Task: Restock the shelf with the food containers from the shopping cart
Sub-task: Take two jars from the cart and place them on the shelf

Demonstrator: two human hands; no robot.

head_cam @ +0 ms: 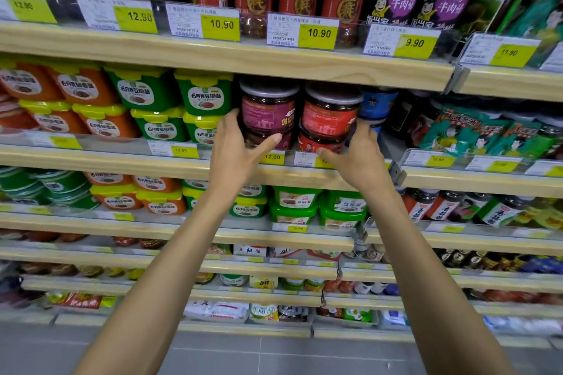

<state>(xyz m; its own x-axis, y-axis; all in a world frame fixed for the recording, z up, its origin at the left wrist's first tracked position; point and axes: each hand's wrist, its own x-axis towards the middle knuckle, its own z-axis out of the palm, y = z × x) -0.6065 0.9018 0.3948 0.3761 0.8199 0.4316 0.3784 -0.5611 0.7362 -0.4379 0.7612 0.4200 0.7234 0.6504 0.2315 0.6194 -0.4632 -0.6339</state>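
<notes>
Left hand [236, 148] wraps purple-label jar [268, 111] from its 8 o'clock, thumb across front. Right hand [358, 157] grips red-label jar [330, 117] from 4 o'clock. Both on shelf [122, 161].

maroon-labelled jar [268, 113], red-labelled jar [330, 119], green tubs [204, 97] with yellow lids, yellow price tags [316, 35]

Bright even store lighting, glare on the price tags [318, 33], wide-angle bowing of shelves, lower rows blurred

Head view, close, facing shelf [231, 62].
</notes>
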